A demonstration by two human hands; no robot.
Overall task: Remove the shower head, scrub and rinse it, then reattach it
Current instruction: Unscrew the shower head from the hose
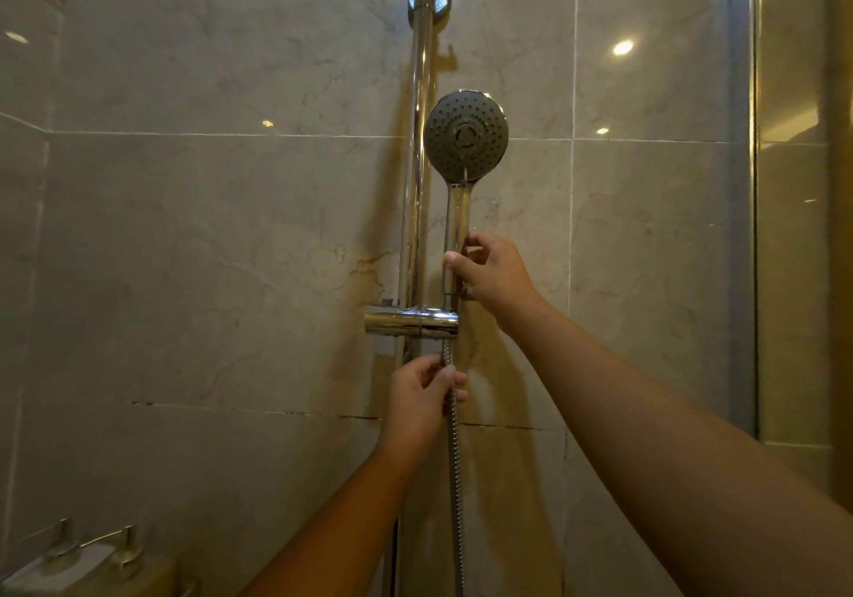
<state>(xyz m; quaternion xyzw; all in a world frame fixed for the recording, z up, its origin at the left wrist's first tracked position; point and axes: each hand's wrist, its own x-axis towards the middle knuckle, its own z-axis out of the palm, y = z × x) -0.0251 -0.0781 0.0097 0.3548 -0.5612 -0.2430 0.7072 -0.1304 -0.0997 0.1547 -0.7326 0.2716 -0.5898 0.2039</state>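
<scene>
Both forearms bare, reaching upward. Right hand (494,273) higher — thumb and fingers curled round the shower head (466,135) handle. Left hand (422,400) lower — fingers pinching the metal hose (454,458).

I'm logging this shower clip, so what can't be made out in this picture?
Head view:
- Lower hose: cut off by the bottom edge.
- Its joint under the holder: covered by the left hand.
- Lower handle of the shower head: behind the right hand.
- Bottom-left dispensers: blurred, partly cut off.

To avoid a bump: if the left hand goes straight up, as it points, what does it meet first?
Probably the chrome holder, directly above the left hand on the hose.
</scene>
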